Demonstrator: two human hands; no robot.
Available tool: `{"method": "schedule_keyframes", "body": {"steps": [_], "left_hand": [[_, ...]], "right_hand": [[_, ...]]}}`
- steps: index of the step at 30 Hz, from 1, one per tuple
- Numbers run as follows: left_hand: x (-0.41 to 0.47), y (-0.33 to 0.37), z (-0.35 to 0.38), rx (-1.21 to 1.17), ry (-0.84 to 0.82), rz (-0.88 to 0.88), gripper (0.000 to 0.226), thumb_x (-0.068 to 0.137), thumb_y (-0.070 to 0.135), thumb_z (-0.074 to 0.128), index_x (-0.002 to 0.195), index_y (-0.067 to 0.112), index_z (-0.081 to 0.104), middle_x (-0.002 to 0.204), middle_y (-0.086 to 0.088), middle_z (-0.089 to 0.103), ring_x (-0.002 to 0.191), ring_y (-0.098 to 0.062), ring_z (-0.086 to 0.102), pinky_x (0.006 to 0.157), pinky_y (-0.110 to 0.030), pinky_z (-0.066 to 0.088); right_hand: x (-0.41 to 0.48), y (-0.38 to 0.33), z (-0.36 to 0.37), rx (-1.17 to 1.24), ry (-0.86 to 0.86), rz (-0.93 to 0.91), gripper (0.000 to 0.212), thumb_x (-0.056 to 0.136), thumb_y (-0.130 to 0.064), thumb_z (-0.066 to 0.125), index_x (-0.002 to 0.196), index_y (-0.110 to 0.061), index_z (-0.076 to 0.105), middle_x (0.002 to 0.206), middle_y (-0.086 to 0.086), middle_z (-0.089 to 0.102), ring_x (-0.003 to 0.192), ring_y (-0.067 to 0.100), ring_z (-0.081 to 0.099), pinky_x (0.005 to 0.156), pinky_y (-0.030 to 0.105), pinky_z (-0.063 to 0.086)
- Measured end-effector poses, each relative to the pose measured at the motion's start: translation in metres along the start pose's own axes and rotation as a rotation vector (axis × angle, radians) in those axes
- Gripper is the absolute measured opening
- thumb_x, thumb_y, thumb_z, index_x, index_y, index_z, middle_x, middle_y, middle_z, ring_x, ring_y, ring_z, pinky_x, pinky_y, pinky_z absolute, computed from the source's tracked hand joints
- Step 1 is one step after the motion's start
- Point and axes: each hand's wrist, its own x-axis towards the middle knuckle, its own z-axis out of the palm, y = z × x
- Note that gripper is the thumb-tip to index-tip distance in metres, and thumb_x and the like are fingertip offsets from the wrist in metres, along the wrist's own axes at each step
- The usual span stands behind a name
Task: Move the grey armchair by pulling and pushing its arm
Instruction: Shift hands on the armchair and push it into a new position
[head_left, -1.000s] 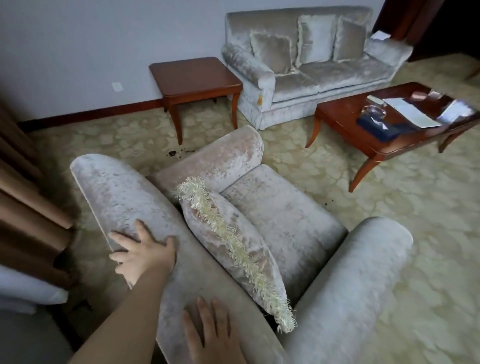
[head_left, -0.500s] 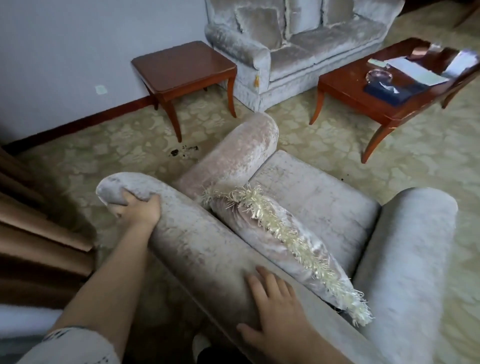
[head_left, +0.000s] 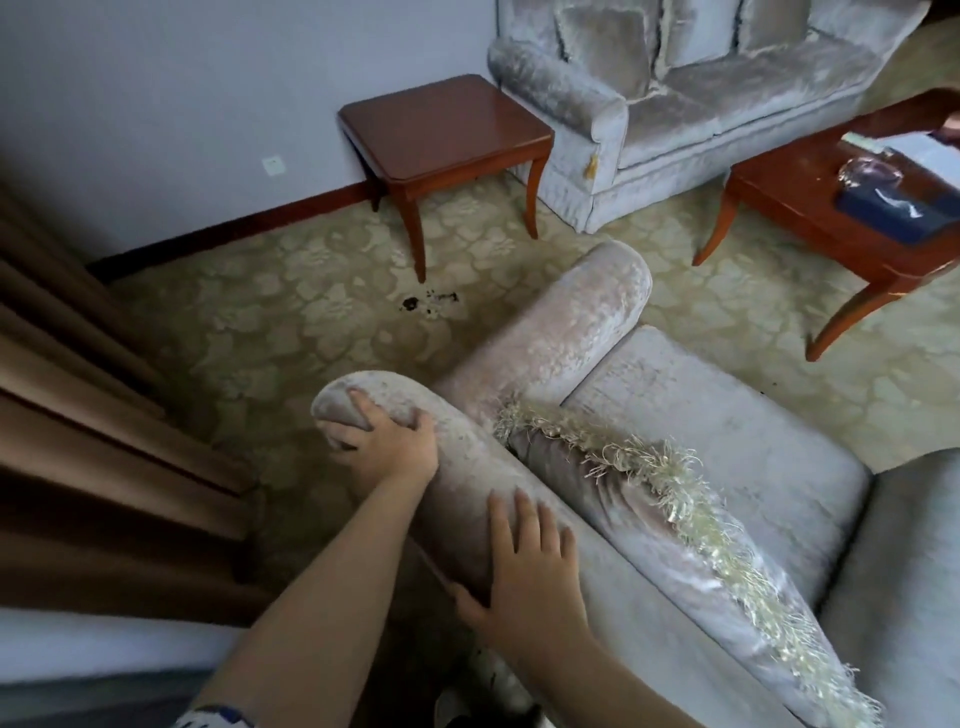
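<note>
Velvet may slide under the right hand (head_left: 524, 566), pressed flat on the backrest roll (head_left: 467, 483), and the left hand (head_left: 384, 441), clenched round its end, so the grey armchair (head_left: 701, 415), near the wooden side table (head_left: 447, 124), could lurch into that table's legs.

Left of the left hand's (head_left: 387, 449) grip on the end of the grey armchair's (head_left: 701, 415) back roll, brown curtain folds (head_left: 104, 415) hang near, with only a narrow strip of carpet (head_left: 291, 332) between. Beyond the grip the carpet lies open up to the side table (head_left: 441, 130), well apart by the wall. Right of the grip, the right hand (head_left: 524, 566) lies flat on the same roll, and a fringed cushion (head_left: 649, 499) leans just beside it, filling the seat side. The coffee table (head_left: 810, 208) stands farther off on the right.
</note>
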Motion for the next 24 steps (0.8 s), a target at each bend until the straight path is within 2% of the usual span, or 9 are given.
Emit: {"method": "schedule_keyframes", "body": {"steps": [2, 3, 5, 7, 10, 13, 17, 21, 24], "left_hand": [[0.005, -0.006, 0.002, 0.072, 0.007, 0.100, 0.090, 0.084, 0.068, 0.035, 0.149, 0.026, -0.011, 0.154, -0.016, -0.021, 0.139, -0.047, -0.002, 0.108, -0.059, 0.019], [0.008, -0.009, 0.002, 0.133, 0.014, 0.190, 0.087, 0.085, 0.067, 0.032, 0.149, 0.025, -0.009, 0.154, -0.015, -0.020, 0.138, -0.048, -0.007, 0.111, -0.058, 0.011], [0.016, -0.017, -0.004, 0.277, 0.015, 0.411, 0.079, 0.088, 0.066, 0.026, 0.150, 0.025, -0.002, 0.157, -0.012, -0.014, 0.138, -0.046, -0.012, 0.111, -0.058, -0.003], [0.028, -0.025, -0.012, 0.354, -0.013, 0.637, 0.069, 0.091, 0.061, 0.026, 0.150, 0.026, 0.013, 0.159, -0.005, 0.002, 0.142, -0.038, -0.010, 0.110, -0.057, -0.007], [0.056, -0.028, -0.032, 0.419, -0.070, 0.986, 0.060, 0.092, 0.058, 0.023, 0.143, 0.028, 0.035, 0.153, 0.006, 0.027, 0.144, -0.019, 0.008, 0.112, -0.052, -0.002], [0.095, -0.023, -0.049, 0.440, -0.179, 1.252, 0.056, 0.094, 0.054, 0.025, 0.142, 0.028, 0.038, 0.150, 0.009, 0.033, 0.141, -0.009, 0.020, 0.113, -0.040, 0.006], [0.133, -0.021, -0.059, 0.465, -0.319, 1.434, 0.056, 0.096, 0.050, 0.031, 0.147, 0.025, 0.030, 0.153, 0.008, 0.027, 0.141, -0.009, 0.020, 0.112, -0.030, 0.013], [0.148, -0.020, -0.067, 0.505, -0.382, 1.615, 0.073, 0.087, 0.060, 0.017, 0.147, 0.021, 0.027, 0.152, 0.002, 0.028, 0.140, -0.015, 0.022, 0.112, -0.035, 0.018], [0.168, -0.006, -0.068, 0.559, -0.439, 1.791, 0.071, 0.089, 0.059, 0.026, 0.147, 0.018, 0.025, 0.151, -0.001, 0.028, 0.138, -0.017, 0.023, 0.112, -0.034, 0.017]], "right_hand": [[0.003, 0.004, 0.000, 0.014, 0.037, 0.004, 0.087, 0.065, -0.071, 0.045, 0.126, -0.011, 0.060, 0.125, 0.020, 0.060, 0.108, 0.042, 0.059, 0.080, 0.057, 0.051], [0.009, 0.003, -0.001, 0.024, 0.042, 0.008, 0.084, 0.069, -0.070, 0.042, 0.127, -0.011, 0.059, 0.127, 0.019, 0.058, 0.110, 0.042, 0.058, 0.082, 0.056, 0.051], [0.022, -0.003, -0.007, 0.068, 0.026, 0.027, 0.077, 0.082, -0.065, 0.031, 0.139, -0.014, 0.043, 0.141, 0.016, 0.044, 0.125, 0.038, 0.044, 0.098, 0.053, 0.040], [0.045, -0.008, -0.012, 0.140, -0.012, 0.054, 0.064, 0.093, -0.056, 0.026, 0.144, -0.018, 0.028, 0.148, 0.010, 0.031, 0.131, 0.031, 0.033, 0.106, 0.044, 0.030], [0.093, -0.012, -0.025, 0.284, -0.062, 0.091, 0.049, 0.099, -0.044, 0.028, 0.137, -0.014, 0.036, 0.140, 0.012, 0.039, 0.125, 0.031, 0.040, 0.103, 0.039, 0.033], [0.138, -0.031, -0.028, 0.352, -0.141, 0.158, 0.047, 0.099, -0.043, 0.026, 0.128, -0.009, 0.043, 0.133, 0.018, 0.045, 0.122, 0.035, 0.044, 0.102, 0.041, 0.034], [0.166, -0.066, -0.021, 0.295, -0.103, 0.345, 0.054, 0.096, -0.050, 0.020, 0.128, -0.013, 0.045, 0.135, 0.012, 0.047, 0.125, 0.032, 0.043, 0.100, 0.043, 0.032], [0.166, -0.073, -0.017, 0.290, 0.015, 0.431, 0.045, 0.096, -0.051, 0.023, 0.118, -0.022, 0.051, 0.129, 0.006, 0.054, 0.118, 0.028, 0.050, 0.098, 0.037, 0.037], [0.167, -0.078, -0.019, 0.333, 0.068, 0.499, 0.042, 0.095, -0.051, 0.027, 0.115, -0.026, 0.054, 0.127, 0.002, 0.057, 0.116, 0.027, 0.052, 0.095, 0.035, 0.040]]}}
